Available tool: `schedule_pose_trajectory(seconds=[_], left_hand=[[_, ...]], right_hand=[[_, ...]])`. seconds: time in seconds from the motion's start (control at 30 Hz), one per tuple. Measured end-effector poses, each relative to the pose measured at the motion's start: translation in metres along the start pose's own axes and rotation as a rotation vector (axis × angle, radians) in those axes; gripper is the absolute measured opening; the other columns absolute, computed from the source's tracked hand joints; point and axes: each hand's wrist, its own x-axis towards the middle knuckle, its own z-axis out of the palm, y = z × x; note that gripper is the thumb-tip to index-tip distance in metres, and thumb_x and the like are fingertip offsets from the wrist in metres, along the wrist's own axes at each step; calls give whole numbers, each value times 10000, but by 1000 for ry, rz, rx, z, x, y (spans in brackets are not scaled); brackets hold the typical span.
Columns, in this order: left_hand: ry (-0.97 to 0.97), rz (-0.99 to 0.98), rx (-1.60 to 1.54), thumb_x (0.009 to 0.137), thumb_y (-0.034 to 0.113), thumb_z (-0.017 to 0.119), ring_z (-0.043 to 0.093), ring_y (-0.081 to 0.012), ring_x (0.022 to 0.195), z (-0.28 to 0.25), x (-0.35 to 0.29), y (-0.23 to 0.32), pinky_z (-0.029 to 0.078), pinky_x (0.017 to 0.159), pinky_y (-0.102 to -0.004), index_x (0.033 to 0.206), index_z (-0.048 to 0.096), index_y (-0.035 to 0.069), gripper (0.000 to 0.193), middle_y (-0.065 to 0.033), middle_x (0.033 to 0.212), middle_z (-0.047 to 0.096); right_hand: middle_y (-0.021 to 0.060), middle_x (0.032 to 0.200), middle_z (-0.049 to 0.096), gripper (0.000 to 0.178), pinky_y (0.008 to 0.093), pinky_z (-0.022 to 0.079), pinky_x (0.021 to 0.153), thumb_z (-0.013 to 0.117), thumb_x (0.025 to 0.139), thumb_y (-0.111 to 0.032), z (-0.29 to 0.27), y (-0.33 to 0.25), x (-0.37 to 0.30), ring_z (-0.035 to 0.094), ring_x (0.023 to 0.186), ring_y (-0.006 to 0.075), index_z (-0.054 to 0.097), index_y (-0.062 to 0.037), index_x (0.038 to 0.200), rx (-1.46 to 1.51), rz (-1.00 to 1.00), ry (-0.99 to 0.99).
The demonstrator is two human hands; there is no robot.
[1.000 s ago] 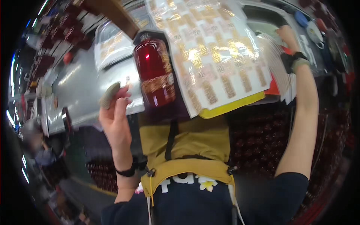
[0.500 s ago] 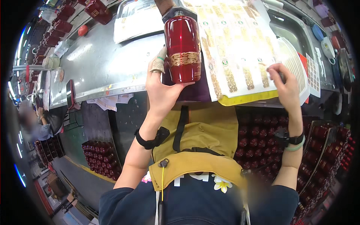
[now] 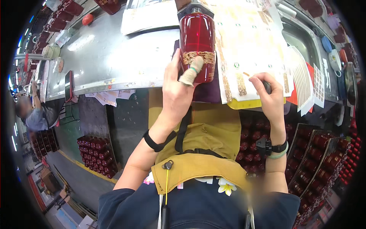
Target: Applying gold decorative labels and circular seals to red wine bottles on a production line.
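A glossy red bottle with a patterned gold band lies on a dark purple cloth at the table's front edge. My left hand grips its lower part; a finger in a beige cloth cover, tied with green thread, presses on the gold band. My right hand pinches a thin orange-gold strip at the fingertips, and a dark object sits within its curled fingers. Under that hand is a white sheet of gold stickers, on a yellow board.
White sheets are stacked at the back of the metal table. A red round object sits farther left. Striped label sheets and a metal basin are at the right. Racked red bottles stand below; another person is far left.
A covered left finger has moved from beside the bottle onto its gold band. My right hand has come left and nearer the bottle, with the thin strip at its fingertips.
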Motion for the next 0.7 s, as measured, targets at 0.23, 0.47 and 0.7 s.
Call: schedule_pose_trajectory(seconds=[0.23,0.47,0.7], left_hand=[[36,-27,-65,696,-98,832,606,-383,1288,-1,-2,2,505,1062,-432,1365,678,80,708,-214,1484,566],[-26,-125,-74,685,-97,838,615,-339,1278,-8,5,-3,533,1027,-404,1387,651,68,745,-174,1430,616],[32,-123,-146,699,-25,874,641,-328,1222,-8,-2,1,537,1012,-400,1369,670,48,704,-198,1432,621]], right_hand=[[-14,810,660,141,235,390,637,717,986,-120,17,-6,4,503,730,40,719,20,970,66,-24,-16],[-13,802,653,134,241,382,614,715,984,-118,22,-7,2,495,703,45,731,15,981,33,-58,0],[-7,772,632,94,252,368,582,754,940,-98,43,-31,3,483,660,53,744,-6,957,20,-84,15]])
